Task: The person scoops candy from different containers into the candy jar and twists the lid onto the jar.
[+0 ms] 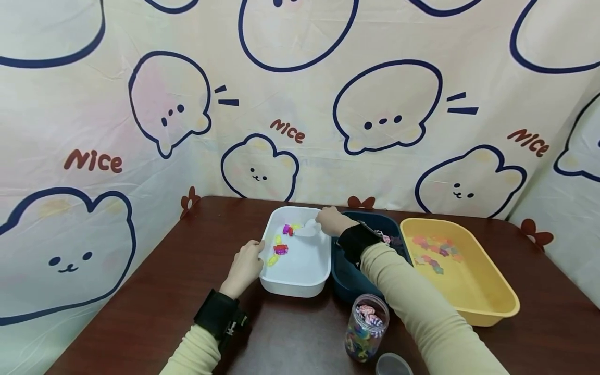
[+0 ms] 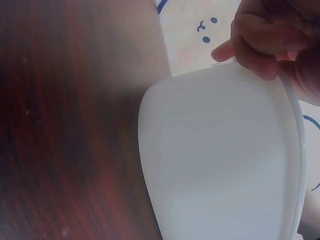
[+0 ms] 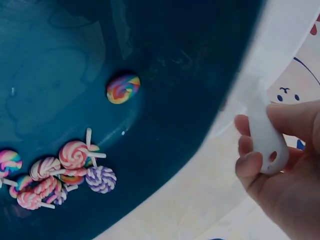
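My right hand grips the handle of a white spoon, which has a small hole at its end. The spoon's pale bowl reaches into a white plastic tub, near several small yellow, purple and red candy-shaped pieces. With curled fingers, my left hand holds the tub's left rim; in the left wrist view the fingers hook over the edge. Below my right wrist is a dark blue tub with several lollipop-shaped charms and a rainbow oval swirl.
A yellow tub on the right holds star-like pastel pieces. In front stands an open clear jar with colourful pieces inside, beside a round clear lid. A patterned cloth hangs behind the brown table.
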Available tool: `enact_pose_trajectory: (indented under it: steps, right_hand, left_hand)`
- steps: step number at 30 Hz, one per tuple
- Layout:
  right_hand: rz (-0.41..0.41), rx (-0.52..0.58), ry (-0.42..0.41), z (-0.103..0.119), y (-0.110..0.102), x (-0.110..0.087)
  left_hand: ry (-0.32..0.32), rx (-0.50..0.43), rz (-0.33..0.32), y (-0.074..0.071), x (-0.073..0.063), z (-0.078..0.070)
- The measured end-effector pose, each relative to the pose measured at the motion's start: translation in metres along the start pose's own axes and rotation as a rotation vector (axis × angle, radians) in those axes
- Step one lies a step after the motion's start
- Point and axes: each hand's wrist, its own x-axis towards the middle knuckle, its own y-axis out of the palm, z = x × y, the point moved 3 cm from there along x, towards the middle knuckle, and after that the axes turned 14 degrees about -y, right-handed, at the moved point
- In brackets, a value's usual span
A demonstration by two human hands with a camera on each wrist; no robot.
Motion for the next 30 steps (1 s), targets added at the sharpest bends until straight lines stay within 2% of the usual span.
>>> enact_pose_trajectory:
  steps: [3, 9, 18, 25, 30]
  right_hand:
    - [0.002, 0.027, -0.008, 0.002, 0.004, 0.004]
    - [-0.006, 0.118, -0.074, 0.011, 0.005, 0.008]
    - [-0.023, 0.235, 0.008, 0.014, -0.002, 0.009]
    - [-0.032, 0.2, -0.014, 0.023, 0.005, 0.016]
    - [0.034, 0.195, 0.014, 0.022, 0.014, 0.017]
  left_hand:
    - [-0.008, 0.009, 0.002, 0.001, 0.001, 0.0]
    - [-0.012, 0.014, 0.007, 0.001, 0.002, 0.0]
    - [-0.032, -0.004, 0.015, 0.0, 0.002, 0.001]
    - [-0.014, -0.004, 0.005, 0.002, 0.001, 0.001]
    - [-0.01, -0.012, 0.007, 0.002, 0.001, 0.0]
